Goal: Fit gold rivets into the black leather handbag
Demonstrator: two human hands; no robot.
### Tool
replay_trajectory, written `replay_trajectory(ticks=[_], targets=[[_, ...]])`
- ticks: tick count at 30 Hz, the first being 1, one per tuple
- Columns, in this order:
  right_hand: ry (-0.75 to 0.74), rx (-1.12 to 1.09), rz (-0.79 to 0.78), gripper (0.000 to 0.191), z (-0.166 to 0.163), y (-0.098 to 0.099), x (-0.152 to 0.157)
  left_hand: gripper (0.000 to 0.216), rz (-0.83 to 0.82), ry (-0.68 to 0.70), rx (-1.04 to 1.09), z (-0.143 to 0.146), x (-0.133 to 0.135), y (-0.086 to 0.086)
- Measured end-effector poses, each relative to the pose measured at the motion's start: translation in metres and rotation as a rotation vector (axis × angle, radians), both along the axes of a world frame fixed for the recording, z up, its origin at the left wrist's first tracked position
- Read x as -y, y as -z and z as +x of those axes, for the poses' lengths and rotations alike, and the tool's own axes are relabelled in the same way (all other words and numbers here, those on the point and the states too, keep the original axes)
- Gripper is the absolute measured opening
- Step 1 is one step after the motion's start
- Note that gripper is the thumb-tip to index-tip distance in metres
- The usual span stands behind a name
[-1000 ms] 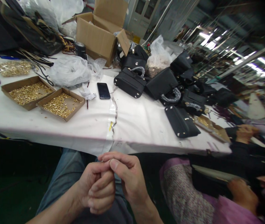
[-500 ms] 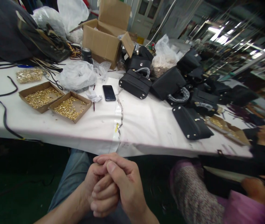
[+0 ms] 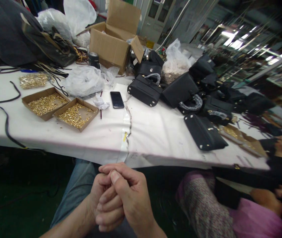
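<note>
Left hand (image 3: 108,206) curled, right hand (image 3: 134,193) folded over it, just off table's (image 3: 156,140) near edge; can't tell if holding anything. Phone (image 3: 117,99), tray (image 3: 83,114) set back from that edge.

Along the near edge of the white cloth-covered worktop (image 3: 156,143), passage is left between shallow brown cardboard trays (image 3: 82,114) and a black rectangular handbag (image 3: 204,133); the blurred right corner seems blocked by a dark sleeve (image 3: 281,168).

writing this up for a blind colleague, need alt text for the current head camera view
A person's two bare hands are held together, anything between them hidden, before a white-topped table. On it are shallow cardboard trays of small gold-coloured pieces, a phone, black handbags and an open cardboard box; another person is partly visible at right.
</note>
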State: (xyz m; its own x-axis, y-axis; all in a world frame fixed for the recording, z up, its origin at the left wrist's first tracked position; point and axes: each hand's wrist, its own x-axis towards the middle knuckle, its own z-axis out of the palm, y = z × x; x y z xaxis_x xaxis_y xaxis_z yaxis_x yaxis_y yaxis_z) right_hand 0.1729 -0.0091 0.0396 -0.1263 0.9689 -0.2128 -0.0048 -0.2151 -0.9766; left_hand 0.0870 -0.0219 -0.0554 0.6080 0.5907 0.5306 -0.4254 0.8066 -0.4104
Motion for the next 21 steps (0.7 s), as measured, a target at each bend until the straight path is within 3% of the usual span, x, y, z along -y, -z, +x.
replay_trajectory(ticks=[16,21], targets=[[-0.027,0.001,-0.001,0.025,-0.0042,-0.0043,-0.0007,0.068,-0.017,-0.025,-0.007,-0.0025,0.0022,-0.0036],[-0.042,-0.016,0.030,0.025,-0.0042,-0.0038,-0.0009,0.068,0.026,-0.057,0.116,0.0035,0.0034,0.0020]])
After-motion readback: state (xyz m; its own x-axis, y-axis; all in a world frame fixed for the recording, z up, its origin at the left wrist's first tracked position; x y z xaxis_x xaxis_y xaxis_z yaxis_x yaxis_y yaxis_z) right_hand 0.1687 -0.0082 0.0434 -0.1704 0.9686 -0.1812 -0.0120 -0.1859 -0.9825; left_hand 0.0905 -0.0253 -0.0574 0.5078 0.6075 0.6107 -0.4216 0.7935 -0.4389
